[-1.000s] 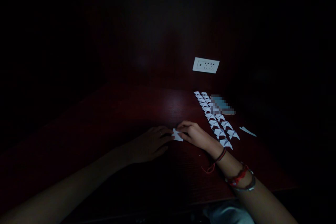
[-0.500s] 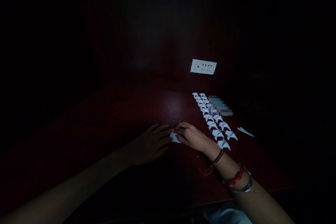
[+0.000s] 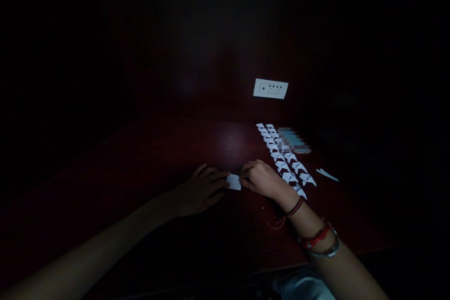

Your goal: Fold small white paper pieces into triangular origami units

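White paper [image 3: 234, 182], left hand [image 3: 203, 192] splayed at one edge, right hand [image 3: 263, 180] with the other pinched

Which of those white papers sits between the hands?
The small flat-looking sheet, between left hand and right hand; the folded pieces and thin strips lie farther right.

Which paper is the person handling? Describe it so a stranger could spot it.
On the dark red table, find the person's left hand and right hand. Between them is a small white paper. It looks flat, unlike the folded white pieces lined up in two rows farther right.
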Available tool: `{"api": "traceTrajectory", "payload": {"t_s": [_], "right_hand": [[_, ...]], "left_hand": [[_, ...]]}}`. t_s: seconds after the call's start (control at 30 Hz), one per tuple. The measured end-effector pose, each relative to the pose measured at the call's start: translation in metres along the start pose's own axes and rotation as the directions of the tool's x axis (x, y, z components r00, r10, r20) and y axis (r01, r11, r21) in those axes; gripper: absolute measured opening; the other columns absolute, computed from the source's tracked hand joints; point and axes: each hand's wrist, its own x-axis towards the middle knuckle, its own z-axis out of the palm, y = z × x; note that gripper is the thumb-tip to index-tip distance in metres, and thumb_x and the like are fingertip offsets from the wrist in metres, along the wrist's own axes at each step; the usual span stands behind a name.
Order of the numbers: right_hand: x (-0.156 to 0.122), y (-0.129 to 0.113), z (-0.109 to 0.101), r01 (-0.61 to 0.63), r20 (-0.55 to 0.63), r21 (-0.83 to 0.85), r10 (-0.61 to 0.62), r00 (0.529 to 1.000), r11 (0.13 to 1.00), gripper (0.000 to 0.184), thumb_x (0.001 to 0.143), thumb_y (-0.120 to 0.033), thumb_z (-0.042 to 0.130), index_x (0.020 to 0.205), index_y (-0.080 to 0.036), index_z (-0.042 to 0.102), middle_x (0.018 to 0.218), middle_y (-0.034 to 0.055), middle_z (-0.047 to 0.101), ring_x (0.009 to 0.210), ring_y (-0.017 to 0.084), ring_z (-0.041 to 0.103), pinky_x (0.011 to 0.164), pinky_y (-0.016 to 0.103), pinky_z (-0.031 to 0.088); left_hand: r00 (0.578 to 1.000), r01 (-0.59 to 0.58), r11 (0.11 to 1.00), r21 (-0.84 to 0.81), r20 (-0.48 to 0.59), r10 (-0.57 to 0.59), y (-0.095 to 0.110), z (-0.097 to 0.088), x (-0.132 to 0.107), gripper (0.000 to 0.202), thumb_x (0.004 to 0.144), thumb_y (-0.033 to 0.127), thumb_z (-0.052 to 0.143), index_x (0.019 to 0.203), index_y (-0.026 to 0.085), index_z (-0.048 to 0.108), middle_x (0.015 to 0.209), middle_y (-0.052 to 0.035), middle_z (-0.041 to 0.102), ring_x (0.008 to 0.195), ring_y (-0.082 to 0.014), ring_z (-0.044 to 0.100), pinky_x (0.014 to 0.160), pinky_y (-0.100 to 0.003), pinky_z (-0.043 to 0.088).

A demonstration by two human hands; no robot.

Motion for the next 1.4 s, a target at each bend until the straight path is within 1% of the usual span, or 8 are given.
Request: {"api": "traceTrajectory", "payload": {"t_s": [0.27, 0.43, 0.53, 0.67, 0.8, 0.93, 1.2, 1.4], "right_hand": [[0.005, 0.006, 0.010, -0.027, -0.144, 0.249, 0.065, 0.987, 0.968, 0.023, 0.080, -0.023, 0.046, 0.098, -0.014, 0.058, 0.090, 0.0064, 0.058, 0.085, 0.013, 0.052, 0.075, 0.024, 0.037], [0.013, 0.004, 0.025, -0.144, -0.079, 0.362, 0.184, 0.980, 0.921, 0.014, 0.074, -0.019, 0.055, 0.086, -0.015, 0.061, 0.082, 0.0051, 0.057, 0.076, 0.013, 0.052, 0.070, 0.024, 0.039], [0.016, 0.001, 0.025, -0.213, -0.050, 0.419, 0.257, 0.965, 0.883, 0.009, 0.067, -0.014, 0.060, 0.076, -0.016, 0.061, 0.073, 0.0018, 0.056, 0.067, 0.011, 0.051, 0.063, 0.022, 0.039], [0.019, -0.007, 0.018, -0.154, -0.114, 0.572, 0.264, 0.958, 0.805, 0.009, 0.065, -0.012, 0.061, 0.073, -0.016, 0.060, 0.068, -0.0019, 0.053, 0.062, 0.008, 0.047, 0.058, 0.019, 0.037], [0.020, -0.016, 0.010, -0.057, -0.175, 0.675, 0.234, 0.956, 0.736, 0.005, 0.068, -0.015, 0.058, 0.073, -0.016, 0.060, 0.067, -0.0021, 0.051, 0.060, 0.007, 0.045, 0.056, 0.019, 0.037], [0.020, -0.021, 0.007, -0.010, -0.222, 0.684, 0.221, 0.950, 0.730, 0.006, 0.072, -0.019, 0.055, 0.075, -0.016, 0.059, 0.069, -0.0009, 0.052, 0.062, 0.008, 0.046, 0.057, 0.020, 0.037], [0.015, -0.032, -0.003, 0.070, -0.342, 0.516, 0.130, 0.931, 0.854, 0.007, 0.075, -0.018, 0.050, 0.076, -0.018, 0.057, 0.073, -0.0011, 0.052, 0.068, 0.009, 0.047, 0.064, 0.022, 0.035], [0.013, -0.030, -0.008, 0.073, -0.323, 0.467, 0.093, 0.942, 0.881, 0.008, 0.072, -0.012, 0.047, 0.070, -0.018, 0.053, 0.071, -0.0017, 0.050, 0.068, 0.009, 0.047, 0.065, 0.023, 0.034]], "left_hand": [[1.000, -0.016, 1.000, -0.012, -0.015, 0.016, -0.003, 0.001, -0.003, 0.031, 0.087, 0.033, 0.036, 0.116, 0.025, 0.043, 0.129, -0.0010, 0.037, 0.112, -0.0228, 0.032, 0.096, -0.047, 0.011], [0.999, -0.013, 0.999, -0.051, -0.053, 0.010, -0.004, 0.000, -0.001, 0.024, 0.086, 0.029, 0.037, 0.108, 0.029, 0.048, 0.121, 0.0006, 0.043, 0.110, -0.0211, 0.034, 0.096, -0.048, 0.007], [0.994, 0.044, 0.990, -0.137, -0.088, -0.056, -0.004, -0.005, 0.003, 0.023, 0.086, 0.025, 0.037, 0.107, 0.028, 0.048, 0.110, 0.0007, 0.049, 0.103, -0.0181, 0.039, 0.095, -0.043, 0.016], [0.957, 0.180, 0.945, -0.273, -0.171, -0.232, -0.005, -0.015, 0.007, 0.023, 0.086, 0.026, 0.038, 0.108, 0.022, 0.045, 0.091, -0.0007, 0.051, 0.087, -0.0158, 0.044, 0.080, -0.032, 0.033], [0.951, 0.187, 0.915, -0.356, -0.169, -0.260, -0.001, -0.025, 0.007, 0.014, 0.085, 0.025, 0.040, 0.087, 0.019, 0.052, 0.080, 0.0009, 0.048, 0.078, -0.0139, 0.045, 0.071, -0.027, 0.036], [0.935, 0.169, 0.917, -0.361, -0.237, -0.266, 0.006, -0.031, 0.006, 0.016, 0.086, 0.022, 0.038, 0.079, 0.018, 0.053, 0.078, 0.0009, 0.047, 0.078, -0.0138, 0.044, 0.070, -0.026, 0.035], [0.938, 0.151, 0.946, -0.287, -0.261, -0.229, 0.015, -0.038, 0.009, 0.019, 0.085, 0.022, 0.038, 0.073, 0.017, 0.051, 0.073, 0.0006, 0.048, 0.073, -0.0141, 0.044, 0.072, -0.029, 0.034], [0.928, 0.171, 0.935, -0.312, -0.268, -0.259, 0.016, -0.041, 0.007, 0.019, 0.084, 0.022, 0.039, 0.068, 0.017, 0.048, 0.070, 0.0016, 0.046, 0.070, -0.0134, 0.043, 0.067, -0.028, 0.034]]}}
